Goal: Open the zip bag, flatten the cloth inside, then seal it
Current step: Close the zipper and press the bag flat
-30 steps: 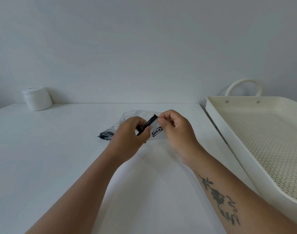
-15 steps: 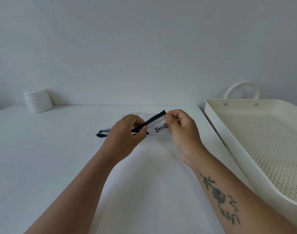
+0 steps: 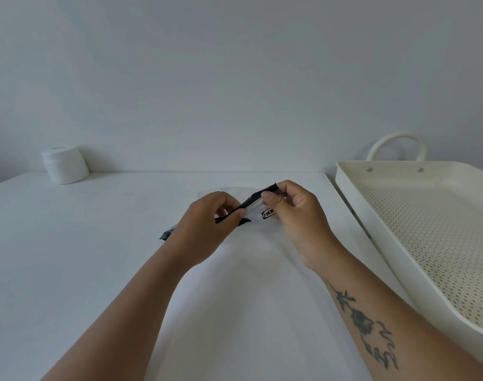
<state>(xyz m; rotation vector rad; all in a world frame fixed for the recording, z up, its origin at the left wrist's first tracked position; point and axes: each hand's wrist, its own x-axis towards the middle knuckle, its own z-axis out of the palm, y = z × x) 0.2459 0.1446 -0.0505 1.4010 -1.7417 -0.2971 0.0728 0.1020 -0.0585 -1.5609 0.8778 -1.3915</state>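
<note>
A clear zip bag (image 3: 258, 209) with a black zip strip and a small black logo is held a little above the white table (image 3: 70, 257). My left hand (image 3: 207, 224) pinches the black strip near its middle. My right hand (image 3: 295, 213) pinches the strip's right end, thumb on the near side. The strip slants up to the right between the two hands. Its left end (image 3: 167, 234) pokes out dark behind my left wrist. The cloth inside is hidden or too faint to tell.
A white round jar (image 3: 64, 165) stands at the back left by the wall. A cream perforated tray (image 3: 427, 229) with a loop handle takes up the right side, its rim close to my right forearm.
My right hand has slid right and up along the black strip to its end, so the hands stand further apart. The bag is raised slightly.
</note>
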